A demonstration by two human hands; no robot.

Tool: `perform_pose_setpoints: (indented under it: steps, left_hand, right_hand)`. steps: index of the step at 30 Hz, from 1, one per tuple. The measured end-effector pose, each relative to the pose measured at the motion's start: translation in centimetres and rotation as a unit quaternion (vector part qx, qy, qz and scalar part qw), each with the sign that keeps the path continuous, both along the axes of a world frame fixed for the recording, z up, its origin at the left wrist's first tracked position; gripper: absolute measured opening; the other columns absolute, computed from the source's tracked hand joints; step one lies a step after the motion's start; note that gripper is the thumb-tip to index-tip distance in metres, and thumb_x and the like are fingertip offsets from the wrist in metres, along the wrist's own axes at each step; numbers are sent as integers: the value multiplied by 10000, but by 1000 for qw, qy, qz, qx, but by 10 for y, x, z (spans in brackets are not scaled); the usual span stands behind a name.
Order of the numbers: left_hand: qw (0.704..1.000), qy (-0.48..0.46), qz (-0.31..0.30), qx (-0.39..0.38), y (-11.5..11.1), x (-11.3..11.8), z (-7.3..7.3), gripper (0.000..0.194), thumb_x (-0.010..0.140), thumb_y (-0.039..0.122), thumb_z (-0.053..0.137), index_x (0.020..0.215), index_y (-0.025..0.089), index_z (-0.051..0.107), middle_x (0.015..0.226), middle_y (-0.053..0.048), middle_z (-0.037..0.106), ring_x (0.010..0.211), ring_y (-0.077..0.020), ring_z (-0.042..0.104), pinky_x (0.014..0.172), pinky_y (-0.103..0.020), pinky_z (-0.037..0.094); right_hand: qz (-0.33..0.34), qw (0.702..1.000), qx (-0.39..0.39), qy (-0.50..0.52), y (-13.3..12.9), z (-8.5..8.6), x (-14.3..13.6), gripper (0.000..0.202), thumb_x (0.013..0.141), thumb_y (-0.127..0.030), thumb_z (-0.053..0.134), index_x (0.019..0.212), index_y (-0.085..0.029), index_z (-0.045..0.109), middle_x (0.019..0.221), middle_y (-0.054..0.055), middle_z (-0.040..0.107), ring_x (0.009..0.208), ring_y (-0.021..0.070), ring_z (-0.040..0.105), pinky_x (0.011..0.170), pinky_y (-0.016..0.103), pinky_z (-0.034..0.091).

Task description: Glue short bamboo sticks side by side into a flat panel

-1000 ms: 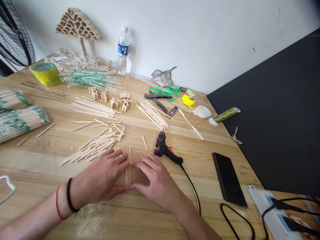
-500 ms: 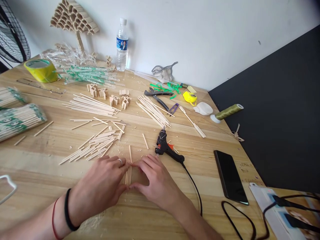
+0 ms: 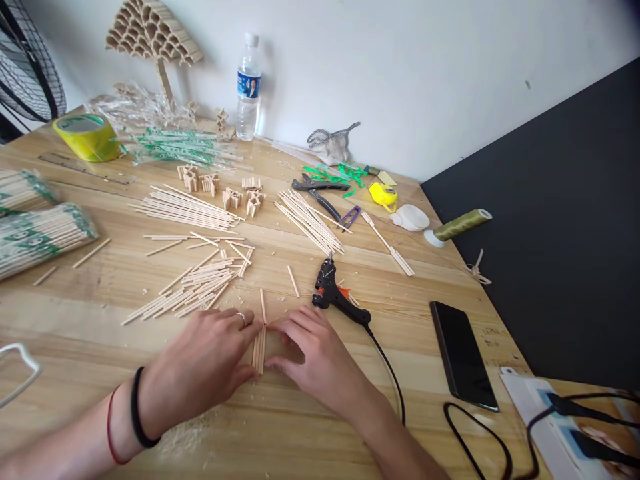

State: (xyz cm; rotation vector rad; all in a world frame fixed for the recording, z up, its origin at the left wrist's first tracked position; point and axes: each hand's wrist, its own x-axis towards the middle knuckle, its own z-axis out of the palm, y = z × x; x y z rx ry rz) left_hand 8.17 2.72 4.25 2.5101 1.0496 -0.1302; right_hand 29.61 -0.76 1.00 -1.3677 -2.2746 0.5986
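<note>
A small bundle of thin wooden sticks [image 3: 259,355] lies side by side on the table between my hands, with one stick reaching further out at the top. My left hand [image 3: 203,363] holds the bundle from the left, index fingertip near its upper end and thumb near its lower end. From the right, my right hand [image 3: 320,363] presses its index fingertip at the upper end, while its thumb is close beside the lower end. A black hot glue gun [image 3: 330,293] rests just beyond my right hand. Cut sticks [image 3: 205,287] are piled beyond my left hand.
Longer sticks [image 3: 187,210] lie further back, near small glued stick pieces [image 3: 233,198]. Pliers [image 3: 320,193], yellow tape [image 3: 87,139] and a water bottle [image 3: 248,90] stand or lie behind. A phone [image 3: 463,353] and black cables [image 3: 473,433] are at the right.
The view has shifted slightly. My right thumb has eased a little away from the lower end of the sticks; both hands otherwise stay at the bundle.
</note>
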Motion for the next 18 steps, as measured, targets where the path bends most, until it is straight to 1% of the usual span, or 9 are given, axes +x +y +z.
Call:
perform_pose_setpoints:
  steps: [4, 7, 8, 10, 12, 13, 15, 18]
  left_hand:
    - [1000, -1, -1, -6, 1, 0, 0, 492, 836, 299, 867, 1287, 208, 693, 1121, -100, 759, 1025, -371, 763, 866, -533, 618]
    - [1000, -9, 0, -14, 4, -1, 0, 526, 813, 313, 892, 1292, 222, 693, 1141, -95, 760, 1034, -361, 764, 870, -502, 613]
    - [1000, -15, 2, -15, 6, -2, -1, 493, 831, 328, 877, 1279, 229, 698, 1139, -91, 760, 1027, -354, 767, 861, -483, 609]
    - [1000, -26, 7, -16, 9, -3, -3, 354, 899, 337, 808, 1226, 239, 717, 1111, -75, 761, 976, -325, 776, 806, -427, 598]
    - [999, -36, 18, -10, 10, -4, -7, 210, 962, 305, 721, 1162, 243, 732, 1065, -53, 759, 890, -275, 779, 724, -355, 565]
    - [999, -43, 24, -4, 11, -5, -9, 170, 973, 281, 694, 1134, 243, 734, 1043, -42, 756, 854, -250, 774, 690, -324, 542]
    - [998, -54, 38, 10, 11, -4, -13, 140, 967, 247, 680, 1098, 242, 730, 1019, -25, 748, 819, -215, 760, 656, -288, 503]
    - [997, -53, 55, 17, 11, -2, -17, 135, 958, 246, 678, 1089, 246, 712, 1027, -19, 735, 844, -212, 751, 665, -283, 486]
  right_hand:
    - [-2, 1000, 1, -6, -1, -1, -1, 418, 759, -273, 954, 1095, -155, 735, 971, 89, 759, 987, 318, 678, 952, 531, 532]
    - [-5, 1000, 4, -6, -1, -1, -1, 424, 751, -271, 960, 1089, -151, 734, 975, 91, 761, 991, 320, 677, 951, 536, 531]
    - [-6, 1000, 5, -4, -1, -1, -1, 429, 749, -273, 962, 1091, -151, 733, 977, 91, 762, 990, 319, 678, 949, 535, 531]
    - [-7, 1000, 6, 2, -1, 0, -2, 435, 746, -286, 964, 1090, -151, 734, 978, 91, 764, 984, 315, 680, 939, 523, 533]
    - [-6, 1000, 8, 6, -1, -1, -2, 441, 736, -305, 970, 1075, -147, 736, 973, 93, 766, 978, 316, 683, 929, 512, 533]
    - [-6, 1000, 8, 6, -1, -1, -2, 445, 730, -311, 973, 1069, -146, 737, 969, 93, 767, 974, 316, 684, 925, 508, 532]
    - [-6, 1000, 7, 4, -1, -1, -3, 454, 720, -313, 979, 1067, -149, 737, 963, 89, 767, 963, 314, 685, 920, 499, 530]
    - [-6, 1000, 6, 4, -1, -2, -3, 454, 724, -312, 976, 1075, -151, 737, 960, 81, 766, 949, 304, 681, 903, 483, 530]
